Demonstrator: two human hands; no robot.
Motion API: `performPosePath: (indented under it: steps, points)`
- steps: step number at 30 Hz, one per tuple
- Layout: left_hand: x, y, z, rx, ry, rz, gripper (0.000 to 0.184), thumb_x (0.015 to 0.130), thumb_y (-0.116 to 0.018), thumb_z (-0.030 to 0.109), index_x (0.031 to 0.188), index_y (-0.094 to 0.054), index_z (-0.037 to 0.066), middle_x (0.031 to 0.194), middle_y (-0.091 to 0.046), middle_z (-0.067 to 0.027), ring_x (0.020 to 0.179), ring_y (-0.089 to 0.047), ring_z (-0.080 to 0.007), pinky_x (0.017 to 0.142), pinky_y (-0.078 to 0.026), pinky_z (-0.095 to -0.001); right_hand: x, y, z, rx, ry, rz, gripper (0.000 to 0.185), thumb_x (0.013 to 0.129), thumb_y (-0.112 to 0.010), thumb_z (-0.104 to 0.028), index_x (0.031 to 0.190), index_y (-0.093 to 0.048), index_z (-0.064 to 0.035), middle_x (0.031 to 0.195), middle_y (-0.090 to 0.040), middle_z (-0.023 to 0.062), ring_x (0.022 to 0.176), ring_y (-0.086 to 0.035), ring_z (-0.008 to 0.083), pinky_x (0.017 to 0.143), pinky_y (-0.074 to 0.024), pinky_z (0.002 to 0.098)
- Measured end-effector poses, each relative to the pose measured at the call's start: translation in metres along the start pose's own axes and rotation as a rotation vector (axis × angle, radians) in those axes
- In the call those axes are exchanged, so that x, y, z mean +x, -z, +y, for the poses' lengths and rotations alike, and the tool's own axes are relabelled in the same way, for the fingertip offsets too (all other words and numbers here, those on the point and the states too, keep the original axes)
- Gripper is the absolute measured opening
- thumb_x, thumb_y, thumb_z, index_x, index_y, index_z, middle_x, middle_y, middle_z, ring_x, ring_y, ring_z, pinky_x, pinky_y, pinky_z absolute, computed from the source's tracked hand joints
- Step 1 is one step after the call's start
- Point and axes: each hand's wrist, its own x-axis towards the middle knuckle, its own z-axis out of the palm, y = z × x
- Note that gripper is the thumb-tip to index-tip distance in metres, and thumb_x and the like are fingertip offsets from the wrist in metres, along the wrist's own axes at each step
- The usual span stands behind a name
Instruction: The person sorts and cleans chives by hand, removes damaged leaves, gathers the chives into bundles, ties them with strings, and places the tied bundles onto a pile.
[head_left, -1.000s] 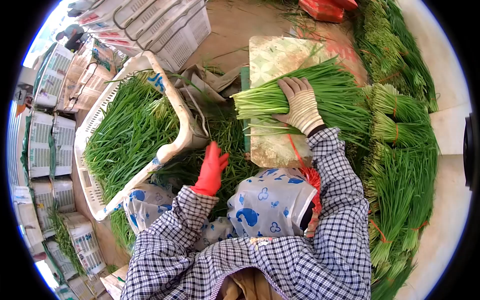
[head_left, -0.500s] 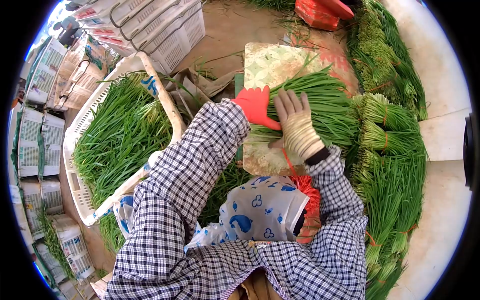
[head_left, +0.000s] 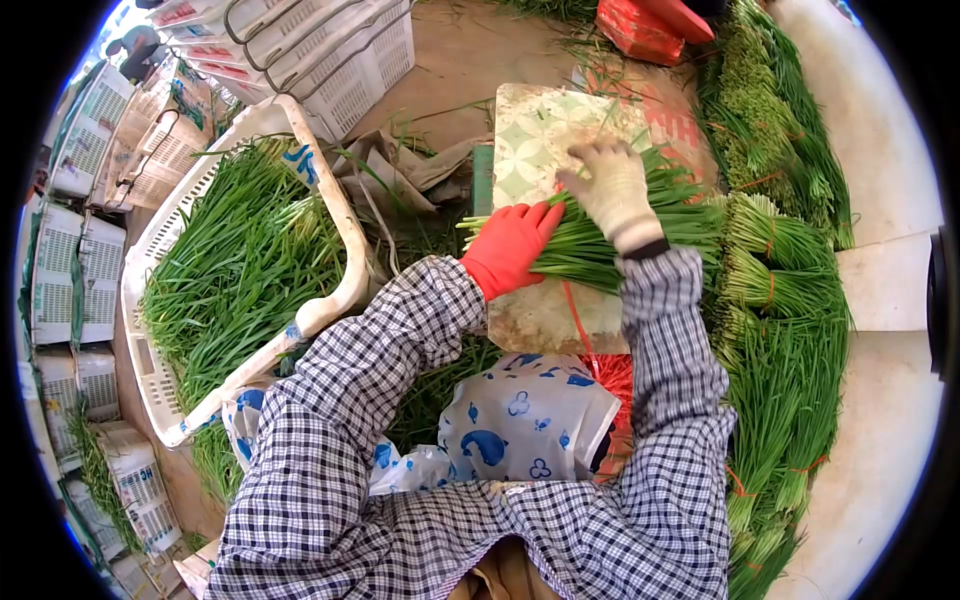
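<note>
Has tied chive bundles (head_left: 790,390) piled well right of the white plastic crate (head_left: 328,308), with a floral-patterned board (head_left: 525,145) between. Clasps the chive bunch (head_left: 588,255) on that board with the red-gloved left hand (head_left: 505,250). Curls the cream-gloved right hand (head_left: 612,190) over the same bunch; cannot tell whether gripping.

Right grip (head_left: 614,190) now more curled

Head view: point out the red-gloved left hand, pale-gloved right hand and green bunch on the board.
Red-gloved left hand (head_left: 510,248): head view, back of the hand.
Pale-gloved right hand (head_left: 614,192): head view, back of the hand.
Green bunch (head_left: 580,250): head view, stalks showing between the hands.
</note>
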Motion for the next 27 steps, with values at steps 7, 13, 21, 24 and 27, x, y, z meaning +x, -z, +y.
performPosePath:
  steps: [7, 13, 21, 24, 27]
  points:
    - [-0.001, 0.000, 0.001, 0.079, -0.027, 0.037, 0.097, 0.059, -0.081, 0.028, 0.140, -0.034, 0.001, 0.128, -0.049, -0.0120, 0.110, -0.052, -0.0273, 0.096, -0.042, -0.0379, 0.076, -0.032, 0.002, -0.288, -0.020, -0.476, 0.034, 0.072, -0.076, -0.022, 0.100, -0.072, -0.0041, 0.103, -0.068, 0.0201, 0.100, -0.065, 0.0352, 0.083, -0.0523, 0.0448]
    - [-0.002, -0.001, 0.001, 0.051, -0.036, 0.053, 0.099, 0.058, -0.082, 0.025, 0.140, -0.033, 0.000, 0.128, -0.048, -0.0123, 0.110, -0.052, -0.0281, 0.096, -0.043, -0.0384, 0.089, -0.047, -0.001, -0.316, 0.052, -0.642, 0.028, 0.070, -0.075, -0.015, 0.095, -0.073, -0.0034, 0.096, -0.069, 0.0195, 0.094, -0.067, 0.0327, 0.077, -0.0529, 0.0454]
    - [0.015, 0.010, -0.010, -0.112, 0.066, -0.115, 0.098, 0.044, -0.087, 0.020, 0.128, -0.040, 0.003, 0.107, -0.059, -0.0184, 0.093, -0.062, -0.0366, 0.074, -0.053, -0.0461, 0.078, -0.052, -0.016, -0.301, 0.268, -0.156, 0.014, 0.074, -0.059, -0.013, 0.079, -0.070, -0.0059, 0.076, -0.067, 0.0172, 0.076, -0.067, 0.0343, 0.069, -0.0523, 0.0455]
    - [0.013, 0.001, -0.006, -0.051, 0.097, -0.071, 0.094, 0.043, -0.086, 0.020, 0.123, -0.042, -0.002, 0.105, -0.059, -0.0182, 0.091, -0.063, -0.0337, 0.077, -0.052, -0.0431, 0.077, -0.034, -0.018, -0.069, 0.017, -0.318, 0.031, 0.079, -0.058, -0.017, 0.106, -0.066, -0.0043, 0.097, -0.067, 0.0218, 0.092, -0.064, 0.0379, 0.083, -0.0501, 0.0446]
    - [0.011, 0.003, -0.004, -0.035, 0.108, -0.090, 0.101, 0.046, -0.084, 0.021, 0.132, -0.038, -0.003, 0.105, -0.058, -0.0189, 0.088, -0.063, -0.0324, 0.076, -0.050, -0.0429, 0.042, 0.001, -0.038, -0.108, 0.108, -0.193, 0.050, 0.084, -0.059, -0.026, 0.129, -0.053, -0.0052, 0.116, -0.061, 0.0238, 0.109, -0.059, 0.0369, 0.093, -0.0452, 0.0435]
